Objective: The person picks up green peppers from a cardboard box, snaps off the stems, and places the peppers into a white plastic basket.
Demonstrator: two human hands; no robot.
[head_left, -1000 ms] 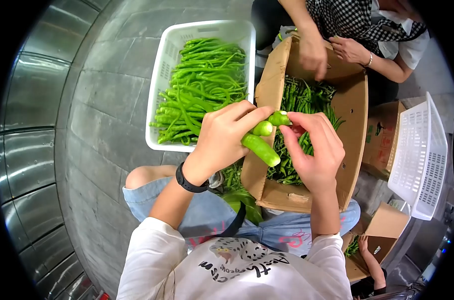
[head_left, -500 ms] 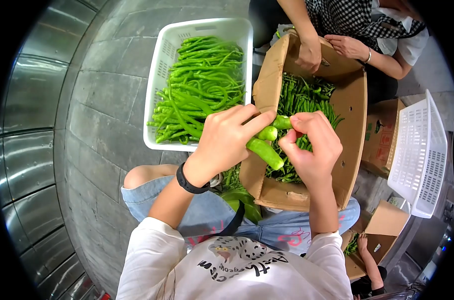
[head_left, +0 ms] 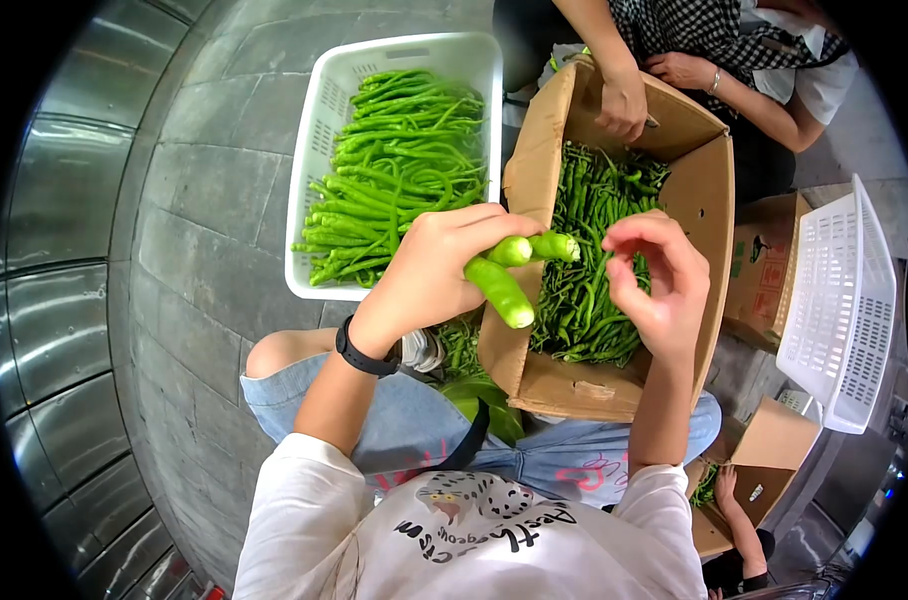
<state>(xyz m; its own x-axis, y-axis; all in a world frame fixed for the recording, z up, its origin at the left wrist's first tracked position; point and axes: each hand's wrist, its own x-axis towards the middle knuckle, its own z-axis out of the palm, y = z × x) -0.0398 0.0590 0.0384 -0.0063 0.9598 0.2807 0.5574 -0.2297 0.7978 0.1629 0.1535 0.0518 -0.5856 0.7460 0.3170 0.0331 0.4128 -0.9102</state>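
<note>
My left hand, with a black band at the wrist, is wrapped round three green peppers whose thick ends stick out to the right. My right hand is over the cardboard box, apart from the peppers, thumb and index finger curled with a gap between them; nothing shows in it. Below the hands, the open cardboard box holds a heap of thin, darker green peppers. To the left a white basket holds many long bright green peppers, lying mostly sideways.
A co-worker's hand reaches over the box's far edge; that person's other hand is beside it. White baskets and another carton stand at right. Someone's arm reaches into a lower-right box.
My right hand has let go of a pepper's end and moved right. My left hand has shifted slightly left with the peppers. The co-worker's hands have shifted slightly.
</note>
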